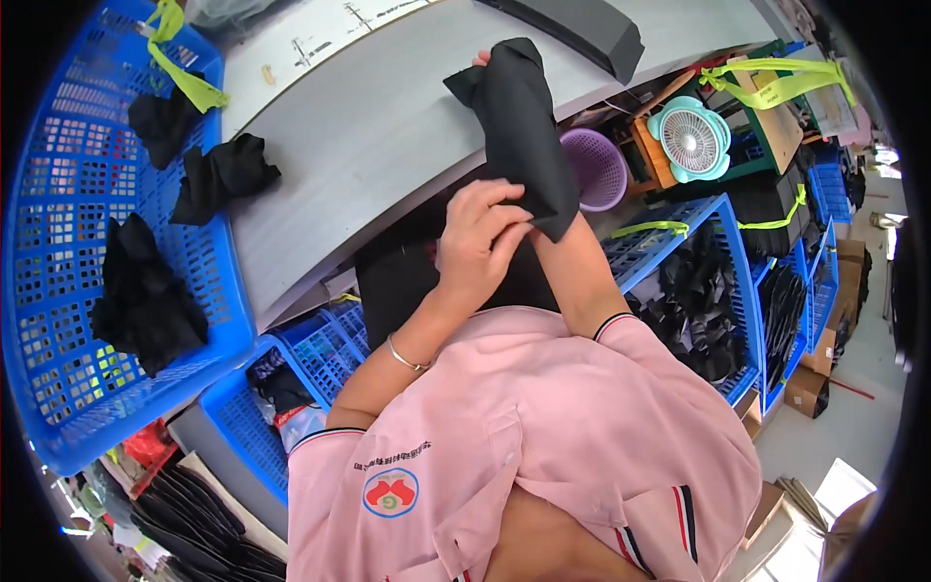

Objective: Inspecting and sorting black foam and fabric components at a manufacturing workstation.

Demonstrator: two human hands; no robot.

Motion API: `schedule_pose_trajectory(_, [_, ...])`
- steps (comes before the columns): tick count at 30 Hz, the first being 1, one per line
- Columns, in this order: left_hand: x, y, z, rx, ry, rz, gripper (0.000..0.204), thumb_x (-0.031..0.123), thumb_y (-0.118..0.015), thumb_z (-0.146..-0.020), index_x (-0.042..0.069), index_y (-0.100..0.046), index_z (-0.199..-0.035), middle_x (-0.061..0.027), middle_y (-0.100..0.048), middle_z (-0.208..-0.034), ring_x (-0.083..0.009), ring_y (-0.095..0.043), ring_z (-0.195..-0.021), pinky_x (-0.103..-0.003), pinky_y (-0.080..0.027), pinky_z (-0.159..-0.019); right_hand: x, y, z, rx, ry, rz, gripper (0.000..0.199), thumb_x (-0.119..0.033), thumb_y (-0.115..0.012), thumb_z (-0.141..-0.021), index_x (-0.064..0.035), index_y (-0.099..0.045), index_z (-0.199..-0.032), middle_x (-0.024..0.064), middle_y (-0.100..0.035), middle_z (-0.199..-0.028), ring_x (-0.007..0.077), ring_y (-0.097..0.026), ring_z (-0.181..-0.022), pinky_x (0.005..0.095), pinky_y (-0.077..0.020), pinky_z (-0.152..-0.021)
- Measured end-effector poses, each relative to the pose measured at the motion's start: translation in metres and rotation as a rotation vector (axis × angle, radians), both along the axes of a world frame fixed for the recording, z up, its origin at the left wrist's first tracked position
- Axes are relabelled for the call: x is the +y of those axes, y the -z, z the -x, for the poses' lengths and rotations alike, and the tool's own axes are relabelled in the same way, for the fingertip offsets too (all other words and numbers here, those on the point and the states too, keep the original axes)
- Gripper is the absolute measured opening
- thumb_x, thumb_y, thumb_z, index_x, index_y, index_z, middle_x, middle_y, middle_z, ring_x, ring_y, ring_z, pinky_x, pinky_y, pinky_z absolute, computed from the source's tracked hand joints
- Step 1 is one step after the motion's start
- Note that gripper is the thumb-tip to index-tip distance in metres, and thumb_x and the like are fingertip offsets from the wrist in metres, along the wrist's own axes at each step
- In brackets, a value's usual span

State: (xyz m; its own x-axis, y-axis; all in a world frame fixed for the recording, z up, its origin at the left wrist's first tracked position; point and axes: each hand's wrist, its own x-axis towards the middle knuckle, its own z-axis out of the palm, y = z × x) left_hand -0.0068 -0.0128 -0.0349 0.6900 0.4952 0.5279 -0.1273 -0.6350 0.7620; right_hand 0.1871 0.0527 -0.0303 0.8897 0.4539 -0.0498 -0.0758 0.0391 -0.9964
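Note:
A black fabric sleeve (529, 126) is pulled over my right forearm and covers most of my right hand (481, 59). Only a few fingertips poke out at its far end, beside a loose flap of the cloth, so the pose of that hand is hidden. My left hand (478, 238), with a bracelet on its wrist, is closed at the sleeve's near end and pinches its lower edge. The sleeve is held out above the front edge of the grey table (378, 136).
At the left, a blue plastic basket (233, 281) holds several crumpled black cloth pieces (145, 291). A dark grey long box (582, 34) lies at the table's back. To the right stand a purple basket (593, 170), a turquoise fan (690, 141) and blue crates (742, 291) with black pieces.

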Motion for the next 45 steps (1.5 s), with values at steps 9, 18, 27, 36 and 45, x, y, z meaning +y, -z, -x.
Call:
schedule_pose_trajectory(9, [0.048,0.002,-0.022,-0.01,-0.377,0.7,0.018,0.014,-0.054,-0.102,-0.002,-0.062,-0.096,-0.0025,-0.061,-0.084,-0.0092,-0.053,-0.078,-0.024,-0.045,-0.072,-0.014,0.002,0.02,-1.035,-0.196,0.855,0.036,-0.022,-0.067,-0.089,-0.0017,-0.059,-0.118,0.011,-0.063,-0.119,0.0189,-0.062,-0.101,0.0339,-0.0516,-0.091])
schedule_pose_trajectory(18, [0.152,0.035,-0.035,-0.155,-0.624,0.413,0.016,0.016,-0.06,-0.097,0.001,-0.064,-0.094,-0.0141,-0.06,-0.077,-0.0169,-0.054,-0.07,-0.032,-0.046,-0.068,-0.098,0.016,0.132,-0.237,-0.742,0.114,0.045,-0.024,-0.051,-0.102,0.0035,-0.044,-0.136,0.0054,-0.052,-0.122,0.0126,-0.05,-0.1,0.0279,-0.0423,-0.087])
schedule_pose_trajectory(27, [0.141,-0.02,0.0,-0.274,-0.415,0.717,0.023,0.018,-0.061,-0.1,0.001,-0.066,-0.086,0.0068,-0.058,-0.078,-0.0025,-0.047,-0.072,-0.021,-0.04,-0.064,-0.142,0.026,0.107,0.287,-0.53,-0.053,0.053,-0.024,-0.06,-0.098,0.0026,-0.041,-0.14,0.0105,-0.049,-0.132,0.0154,-0.052,-0.115,0.031,-0.0409,-0.101])
schedule_pose_trajectory(36, [0.068,-0.033,0.001,-0.132,-0.27,0.609,0.017,0.014,-0.068,-0.095,0.0,-0.066,-0.086,0.007,-0.055,-0.07,-0.0019,-0.045,-0.067,-0.02,-0.038,-0.058,-0.073,0.014,0.089,-0.701,-0.207,0.292,0.04,-0.009,-0.063,-0.087,0.0031,-0.058,-0.125,0.0251,-0.06,-0.126,0.0422,-0.06,-0.117,0.0424,-0.0473,-0.098])
schedule_pose_trajectory(45, [0.093,0.007,0.013,-0.277,-0.379,0.756,0.018,0.013,-0.068,-0.095,-0.002,-0.069,-0.085,0.0029,-0.063,-0.075,-0.0021,-0.053,-0.068,-0.019,-0.044,-0.063,-0.103,-0.018,0.104,0.826,-0.728,-0.253,0.036,-0.028,-0.06,-0.1,0.0009,-0.061,-0.122,0.0036,-0.068,-0.11,0.0102,-0.063,-0.102,0.0284,-0.0522,-0.086])
